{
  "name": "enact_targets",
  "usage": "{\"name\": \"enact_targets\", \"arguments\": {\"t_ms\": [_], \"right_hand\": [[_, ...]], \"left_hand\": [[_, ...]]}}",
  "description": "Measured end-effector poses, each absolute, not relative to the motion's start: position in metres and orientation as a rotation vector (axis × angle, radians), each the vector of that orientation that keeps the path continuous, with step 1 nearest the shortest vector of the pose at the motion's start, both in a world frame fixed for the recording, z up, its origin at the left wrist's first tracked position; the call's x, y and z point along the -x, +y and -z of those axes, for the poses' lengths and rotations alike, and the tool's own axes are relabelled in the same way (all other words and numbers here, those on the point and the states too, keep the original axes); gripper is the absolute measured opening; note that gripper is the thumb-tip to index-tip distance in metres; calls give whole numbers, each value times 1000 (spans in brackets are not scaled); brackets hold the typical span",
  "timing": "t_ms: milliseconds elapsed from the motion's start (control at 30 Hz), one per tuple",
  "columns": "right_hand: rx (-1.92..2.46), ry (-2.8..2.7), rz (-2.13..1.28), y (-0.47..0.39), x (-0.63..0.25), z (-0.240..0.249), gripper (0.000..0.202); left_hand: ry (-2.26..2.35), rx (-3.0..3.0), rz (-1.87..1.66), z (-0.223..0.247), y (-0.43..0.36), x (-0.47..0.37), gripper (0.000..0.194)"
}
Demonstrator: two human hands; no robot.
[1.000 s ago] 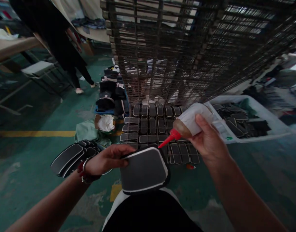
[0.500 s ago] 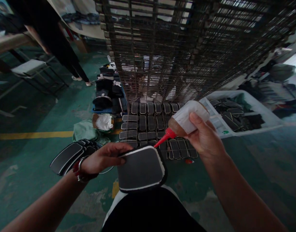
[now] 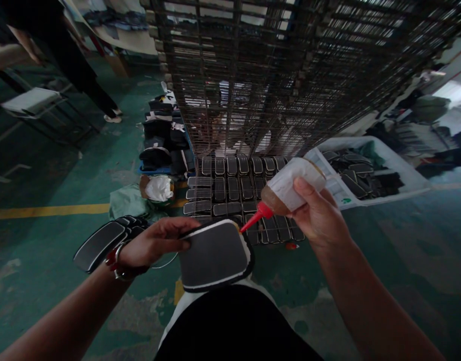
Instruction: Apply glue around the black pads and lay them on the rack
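Observation:
A dark grey rounded panel (image 3: 215, 255) with a white border and black edge lies over my lap, tilted. My left hand (image 3: 159, 241) pinches its upper left corner, thumb on top. My right hand (image 3: 317, 210) is wrapped round a bottle (image 3: 292, 185) with a white wrapper, brown contents and a red nozzle (image 3: 257, 216). The nozzle points down to the left, its tip at the panel's upper right border, where a small yellowish patch shows. More such panels (image 3: 102, 243) are stacked beside my left wrist.
Ahead stands a tall wire rack (image 3: 245, 75) with rows of panels (image 3: 232, 188) at its foot. A white bin (image 3: 411, 188) of dark pieces is at right. Black bundles (image 3: 157, 143), green cloth (image 3: 129, 200), a stool (image 3: 33, 102) and a standing person (image 3: 61, 50) are at left.
The nozzle tip has moved a little along the panel's upper right border, and a yellowish patch now shows there. The person at left has shifted left in view.

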State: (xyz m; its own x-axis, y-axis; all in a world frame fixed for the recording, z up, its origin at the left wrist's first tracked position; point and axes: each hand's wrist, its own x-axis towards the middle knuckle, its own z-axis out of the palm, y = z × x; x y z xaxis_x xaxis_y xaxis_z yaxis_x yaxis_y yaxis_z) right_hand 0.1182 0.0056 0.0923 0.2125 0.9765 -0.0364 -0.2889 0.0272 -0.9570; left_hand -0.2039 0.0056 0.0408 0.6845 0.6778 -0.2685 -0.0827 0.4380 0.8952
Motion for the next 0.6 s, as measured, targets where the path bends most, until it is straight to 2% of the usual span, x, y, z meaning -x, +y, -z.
{"name": "enact_targets", "arguments": {"t_ms": [600], "right_hand": [[1116, -652, -1165, -21, -122, -81, 33]], "left_hand": [[825, -919, -687, -34, 6, 203, 33]]}}
